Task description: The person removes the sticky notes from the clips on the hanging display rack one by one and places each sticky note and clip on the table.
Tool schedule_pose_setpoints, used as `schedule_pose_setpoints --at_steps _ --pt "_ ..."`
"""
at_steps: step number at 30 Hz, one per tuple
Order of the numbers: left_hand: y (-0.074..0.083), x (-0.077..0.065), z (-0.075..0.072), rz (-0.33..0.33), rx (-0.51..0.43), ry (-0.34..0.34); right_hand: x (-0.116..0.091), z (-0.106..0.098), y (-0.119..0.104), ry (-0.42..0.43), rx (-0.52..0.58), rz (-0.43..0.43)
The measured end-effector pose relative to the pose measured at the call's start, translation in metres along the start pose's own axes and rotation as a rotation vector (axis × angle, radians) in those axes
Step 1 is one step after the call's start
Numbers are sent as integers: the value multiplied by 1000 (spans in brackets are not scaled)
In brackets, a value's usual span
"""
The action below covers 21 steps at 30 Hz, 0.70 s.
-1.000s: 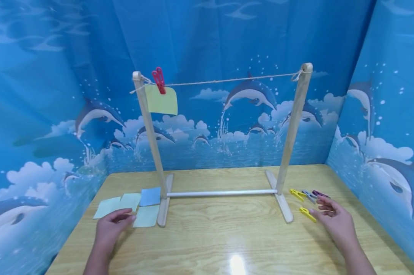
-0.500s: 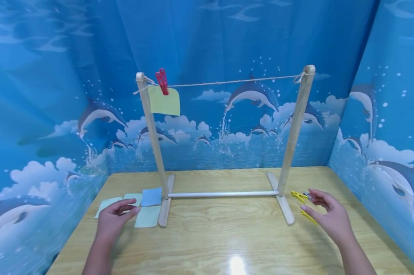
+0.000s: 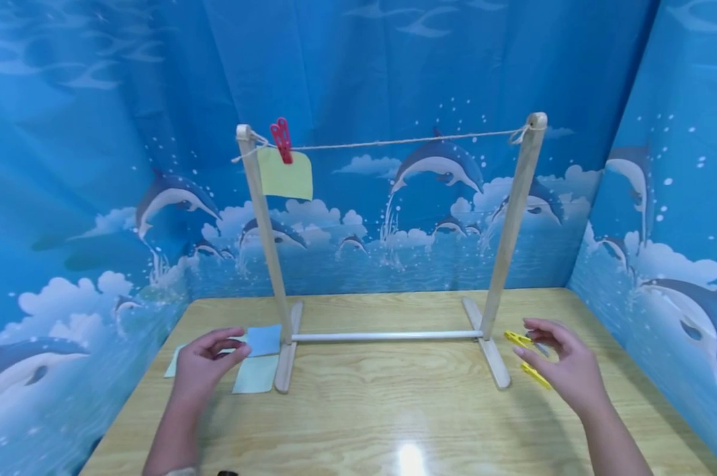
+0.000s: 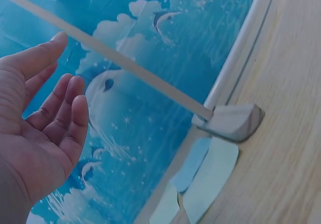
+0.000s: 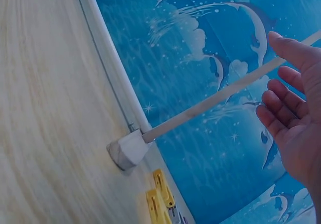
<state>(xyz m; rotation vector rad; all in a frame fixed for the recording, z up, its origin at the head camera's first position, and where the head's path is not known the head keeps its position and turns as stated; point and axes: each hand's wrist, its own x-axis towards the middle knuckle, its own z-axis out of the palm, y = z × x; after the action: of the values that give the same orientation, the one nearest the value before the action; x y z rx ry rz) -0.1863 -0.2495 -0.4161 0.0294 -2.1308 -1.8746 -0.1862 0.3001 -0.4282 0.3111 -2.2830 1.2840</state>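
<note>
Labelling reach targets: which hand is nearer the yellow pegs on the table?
Right. The right hand hovers just beside the yellow pegs, right of the rack. The left hand is across the table, over the paper squares.

In the head view the left hand [image 3: 206,360] covers most of the pale green paper squares [image 3: 176,360] beneath its fingers, so their count cannot be told. Behind the fingers of the right hand [image 3: 563,370], a grey clothespin [image 3: 540,348] shows only a sliver. In the right wrist view the yellow clothespins [image 5: 159,198] are cut off by the bottom edge.
</note>
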Motion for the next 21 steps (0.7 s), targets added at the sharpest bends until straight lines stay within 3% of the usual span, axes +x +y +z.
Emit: schedule_pose_setpoints --at_steps 9,21 --pt "17 3 9 -41 92 -30 11 4 -18 -16 54 -30" --pt "44 13 24 -11 182 -102 34 10 -52 -123 -29 -143"
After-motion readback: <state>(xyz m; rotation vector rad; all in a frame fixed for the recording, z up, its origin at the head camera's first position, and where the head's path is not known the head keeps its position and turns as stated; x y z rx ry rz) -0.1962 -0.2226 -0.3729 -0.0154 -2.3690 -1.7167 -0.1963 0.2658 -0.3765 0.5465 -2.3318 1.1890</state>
